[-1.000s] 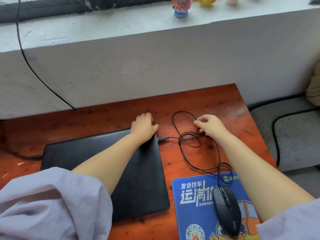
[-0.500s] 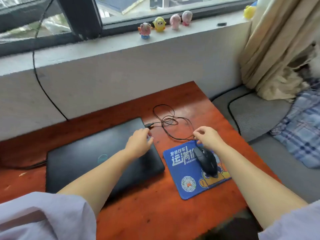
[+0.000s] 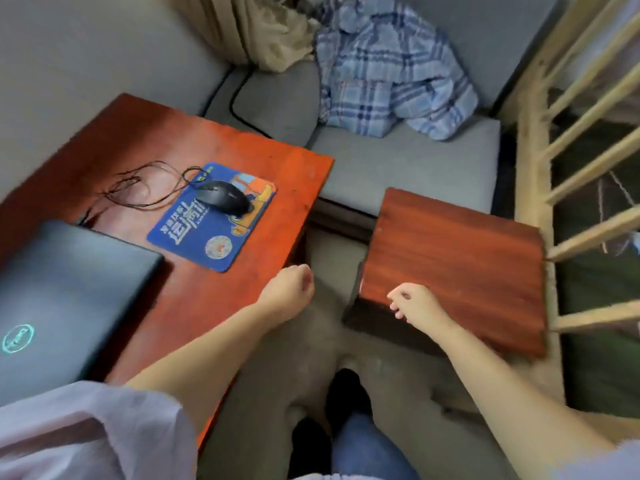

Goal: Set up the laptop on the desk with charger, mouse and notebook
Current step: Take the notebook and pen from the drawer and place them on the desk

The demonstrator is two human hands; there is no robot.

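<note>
The closed black laptop lies at the left on the red-brown desk. A black wired mouse rests on a blue printed mouse pad, its thin cable looped on the desk toward the laptop. My left hand hovers past the desk's right edge, fingers loosely curled, holding nothing. My right hand hangs at the near left corner of a small wooden stool, fingers curled and empty. No notebook shows in view.
A grey cushioned bench runs behind the desk and stool, with a blue plaid cloth and a beige curtain on it. A pale wooden railing stands at the right. My legs and dark shoes are below.
The view has swung right and down. Both hands left the laptop and mouse area and moved right, off the desk; the right hand is now at the stool's corner.
</note>
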